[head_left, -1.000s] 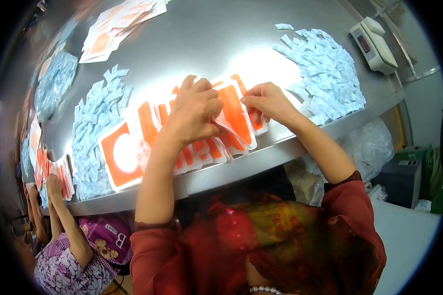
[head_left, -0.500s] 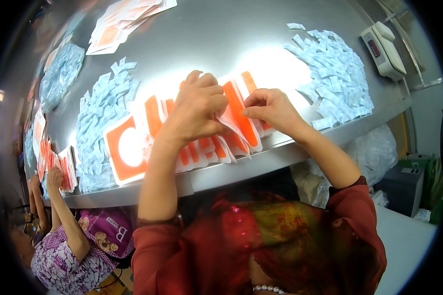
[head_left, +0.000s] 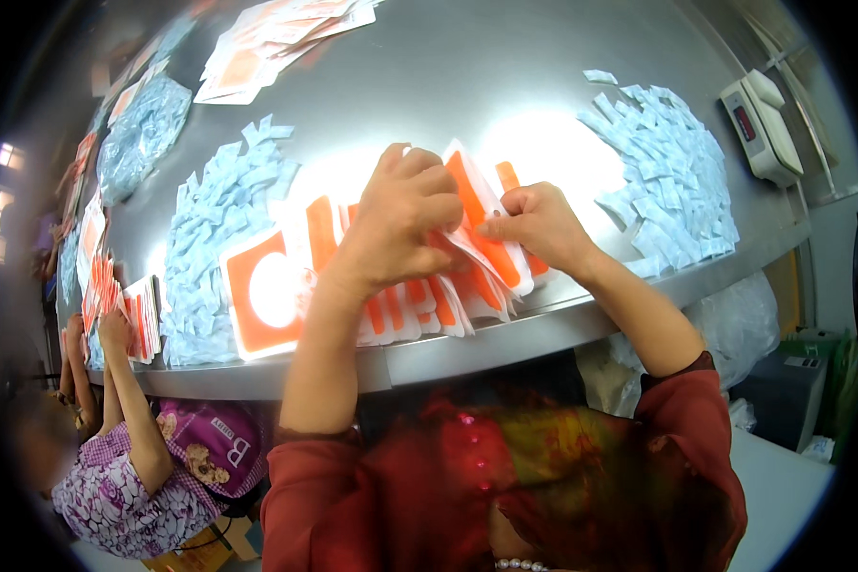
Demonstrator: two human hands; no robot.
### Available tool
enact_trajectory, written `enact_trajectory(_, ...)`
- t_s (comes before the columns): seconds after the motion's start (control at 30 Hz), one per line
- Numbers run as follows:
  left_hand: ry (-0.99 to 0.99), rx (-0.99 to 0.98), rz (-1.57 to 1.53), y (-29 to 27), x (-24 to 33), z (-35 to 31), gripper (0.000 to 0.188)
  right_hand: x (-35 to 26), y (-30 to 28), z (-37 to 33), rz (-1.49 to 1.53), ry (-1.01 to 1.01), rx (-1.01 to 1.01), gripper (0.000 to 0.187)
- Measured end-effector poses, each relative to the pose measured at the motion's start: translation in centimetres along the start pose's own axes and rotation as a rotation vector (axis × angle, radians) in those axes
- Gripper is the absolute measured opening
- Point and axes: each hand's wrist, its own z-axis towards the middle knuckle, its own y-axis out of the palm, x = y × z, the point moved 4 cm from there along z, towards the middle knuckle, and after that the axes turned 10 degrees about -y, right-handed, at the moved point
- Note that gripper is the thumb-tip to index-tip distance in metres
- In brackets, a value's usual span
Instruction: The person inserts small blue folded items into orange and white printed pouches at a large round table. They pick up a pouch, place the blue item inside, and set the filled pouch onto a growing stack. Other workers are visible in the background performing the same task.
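Observation:
A row of flat orange-and-white pouches point(head_left: 388, 316) stands packed on edge along the near side of the metal table. My left hand point(head_left: 402, 227) arches over the row, its fingers curled and its thumb against a pouch. Right of it, my right hand point(head_left: 548, 229) has thumb and forefinger pinched at the edge of an upright pouch point(head_left: 481, 205). Whether anything small is inside that pinch is hidden. At the row's left end one pouch point(head_left: 245, 329) leans with its front showing, a round white area on orange.
Light-blue sachets lie heaped in a left pile point(head_left: 214, 238) and a right pile point(head_left: 672, 176). More pouches point(head_left: 267, 52) are stacked at the back. A white scale point(head_left: 761, 129) stands far right. At left, a co-worker's hand point(head_left: 114, 332) touches another row of pouches.
The whole view has shifted slightly, so the table's contents appear farther right. Relative to the pouches, my right fingers have moved a little left, closer onto the upright pouch. My left hand stays over the row.

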Motion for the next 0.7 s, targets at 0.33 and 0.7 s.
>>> enact_trajectory(0.33, -0.043, -0.053, 0.182, 1.6, 0.9, 0.6, 0.037, 1.7, 1.3, -0.2, 0.182, -0.093, 0.051, 0.028)
enact_trajectory(0.7, -0.115, -0.199, 0.287, 3.2, 0.2, 0.1, 0.027, 2.0, 0.4, 0.3, 0.189, 0.068, -0.216, 0.031)
